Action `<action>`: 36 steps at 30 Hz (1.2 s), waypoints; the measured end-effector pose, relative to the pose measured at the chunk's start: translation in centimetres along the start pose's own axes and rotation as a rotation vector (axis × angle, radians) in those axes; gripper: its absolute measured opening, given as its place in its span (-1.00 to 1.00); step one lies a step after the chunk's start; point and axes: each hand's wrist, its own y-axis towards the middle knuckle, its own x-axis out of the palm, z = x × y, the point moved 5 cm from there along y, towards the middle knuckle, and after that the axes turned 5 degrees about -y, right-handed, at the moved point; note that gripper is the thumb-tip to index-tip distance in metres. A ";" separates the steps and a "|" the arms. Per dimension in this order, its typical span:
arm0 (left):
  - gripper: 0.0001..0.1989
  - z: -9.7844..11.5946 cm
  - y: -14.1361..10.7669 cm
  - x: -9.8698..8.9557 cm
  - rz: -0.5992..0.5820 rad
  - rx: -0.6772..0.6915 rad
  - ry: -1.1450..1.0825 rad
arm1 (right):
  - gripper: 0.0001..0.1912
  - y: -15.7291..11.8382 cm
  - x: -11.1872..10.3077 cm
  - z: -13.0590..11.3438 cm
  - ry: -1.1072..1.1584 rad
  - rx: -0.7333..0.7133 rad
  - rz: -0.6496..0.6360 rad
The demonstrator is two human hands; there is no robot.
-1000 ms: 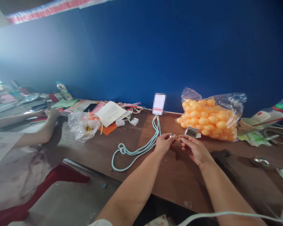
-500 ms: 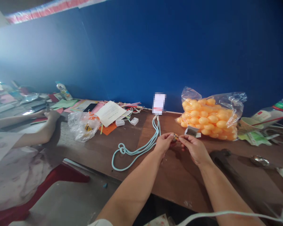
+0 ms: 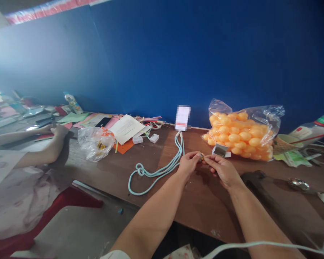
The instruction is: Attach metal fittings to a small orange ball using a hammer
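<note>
Gold-and-silver piece (image 3: 202, 157): small and shiny, held between 2 bare hands over the middle of the desk (image 3: 151, 158), nearer its back edge than its front edge; mostly covered by fingers, too small to identify.
Left hand (image 3: 188, 163): thumb and fingers clamped on the piece's left side.
Right hand (image 3: 223, 171): thumb and forefinger pinched together on its right end, other fingers curled beneath.
Light blue cord (image 3: 151, 175): looped and knotted left of the left hand, running to a white card (image 3: 181, 118) at the desk's back edge, against the blue partition (image 3: 178, 54).
Open box (image 3: 220, 150): small, just behind the right hand, in front of the bag of orange balls (image 3: 237, 135), a clear bag near the back edge.
Cone-patterned cup (image 3: 287, 142): on its side, right of that bag.
Silvery item (image 3: 298, 184): toward the desk's right end.
White boxes: 2 small ones, 1 (image 3: 153, 138) just right of the other (image 3: 137, 139), near the back edge.
Crumpled clear bag (image 3: 95, 144): left of the boxes, something yellow inside.
Another person's hand (image 3: 59, 132): over papers toward the desk's left end.
</note>
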 end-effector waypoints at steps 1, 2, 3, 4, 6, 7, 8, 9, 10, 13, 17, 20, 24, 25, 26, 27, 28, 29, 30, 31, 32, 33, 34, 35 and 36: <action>-0.66 -0.1 0.0 0.0 -0.001 -0.004 -0.006 | -0.63 0.0 0.0 0.0 0.001 0.003 0.001; -0.67 -0.1 0.1 0.0 -0.001 -0.006 -0.010 | -0.62 -0.1 0.0 -0.1 0.003 0.005 0.003; -0.67 -0.1 0.1 0.0 -0.004 -0.006 -0.012 | -0.62 -0.1 0.0 -0.1 0.005 0.004 0.004; -0.68 -0.2 0.1 0.0 -0.007 -0.006 -0.012 | -0.61 -0.1 0.1 -0.1 0.005 0.003 0.004; -0.68 -0.1 0.1 0.0 -0.011 -0.004 -0.010 | -0.61 -0.1 0.1 -0.2 0.003 -0.006 0.005; -0.69 -0.1 0.1 0.0 -0.011 -0.005 -0.010 | -0.60 -0.1 0.1 -0.2 0.002 -0.012 0.005; -0.69 -0.1 0.0 0.1 -0.011 -0.006 -0.013 | -0.60 -0.1 0.1 -0.3 0.000 -0.020 0.005; -0.69 -0.1 0.0 0.1 -0.009 -0.008 -0.017 | -0.60 -0.1 0.2 -0.3 -0.002 -0.026 0.006; -0.70 0.0 -0.1 0.1 -0.006 -0.012 -0.024 | -0.60 -0.1 0.2 -0.3 -0.003 -0.033 0.007; -0.70 0.1 -0.2 0.2 -0.008 -0.023 -0.037 | -0.61 0.0 0.1 -0.3 -0.008 -0.041 0.009; -0.71 0.2 -0.3 0.4 -0.024 -0.006 -0.031 | -0.63 0.0 0.1 -0.2 -0.013 -0.031 0.008; -0.72 0.3 -0.3 0.3 -0.028 0.003 -0.020 | -0.62 0.0 0.1 -0.2 -0.007 -0.026 0.009; -0.73 0.4 -0.3 0.3 -0.040 0.024 -0.001 | -0.60 -0.1 0.2 -0.2 0.006 -0.017 0.009; -0.73 0.4 -0.3 0.3 -0.040 0.028 0.002 | -0.60 -0.1 0.2 -0.2 0.008 -0.013 0.005; -0.73 0.3 -0.2 0.3 -0.036 0.029 0.004 | -0.60 -0.1 0.2 -0.2 0.010 -0.009 0.003; -0.73 0.3 -0.2 0.2 -0.032 0.028 0.006 | -0.61 -0.1 0.2 -0.2 0.010 -0.006 0.001; -0.73 0.2 -0.2 0.2 -0.030 0.026 0.006 | -0.61 -0.1 0.2 -0.2 0.008 -0.004 0.001; -0.73 0.1 -0.1 0.2 -0.031 0.027 0.006 | -0.61 -0.1 0.2 -0.2 0.004 -0.004 0.001; -0.73 0.1 -0.1 0.2 -0.035 0.027 0.003 | -0.61 -0.1 0.2 -0.2 -0.002 -0.004 0.000; -0.73 0.0 -0.1 0.2 -0.040 0.027 -0.002 | -0.61 -0.1 0.2 -0.2 -0.006 -0.003 -0.002; -0.73 -0.1 0.0 0.2 -0.041 0.026 -0.006 | -0.60 -0.1 0.2 -0.2 -0.008 -0.002 -0.004; -0.73 -0.1 0.0 0.2 -0.040 0.028 -0.007 | -0.60 -0.1 0.2 -0.2 -0.008 0.001 -0.006; -0.74 -0.1 0.0 0.2 -0.037 0.031 -0.007 | -0.60 -0.1 0.2 -0.2 -0.007 0.004 -0.009; -0.74 -0.1 0.1 0.2 -0.036 0.034 -0.003 | -0.60 -0.1 0.2 -0.2 -0.003 0.007 -0.010; -0.74 -0.2 0.1 0.2 -0.037 0.036 0.002 | -0.60 -0.1 0.3 -0.2 0.002 0.009 -0.011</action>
